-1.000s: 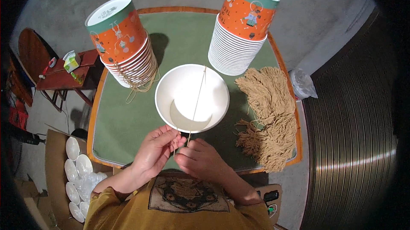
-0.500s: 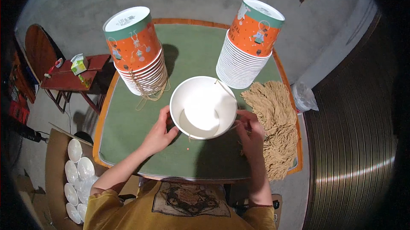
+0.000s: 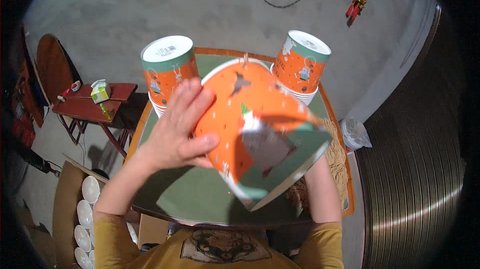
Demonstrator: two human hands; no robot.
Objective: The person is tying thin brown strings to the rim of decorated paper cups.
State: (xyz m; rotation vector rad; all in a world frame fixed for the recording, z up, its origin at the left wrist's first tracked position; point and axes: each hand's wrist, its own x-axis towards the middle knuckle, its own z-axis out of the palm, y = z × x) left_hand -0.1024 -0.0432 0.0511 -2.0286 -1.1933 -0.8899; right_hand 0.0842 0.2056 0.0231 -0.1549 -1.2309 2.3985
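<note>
A paper bucket (image 3: 230, 114), orange with a green base band and printed figures, is held up tilted over the table, its rim toward the upper left and its base toward the lower right. Bits of tan cord show at its rim. My left hand (image 3: 175, 124) wraps its left side, with the thumb pressed on the wall. From the right my forearm reaches up behind the bucket, which hides my right hand and its fingers. Farther back, one stack of upside-down buckets (image 3: 170, 76) stands on the left and another stack (image 3: 302, 64) on the right.
A tan cord bundle (image 3: 339, 154) lies along the right side of the green-topped table (image 3: 185, 194). At lower left a carton (image 3: 65, 204) holds white round items. A red bench (image 3: 92, 106) with a tissue box (image 3: 100, 90) is farther left. Ribbed metal shutter (image 3: 410, 159) stands at right.
The bucket, which stood upright on the table with both hands beside it, has been lifted and tipped, so its outside and base now show. My left hand rose with it. The view has shifted upward.
</note>
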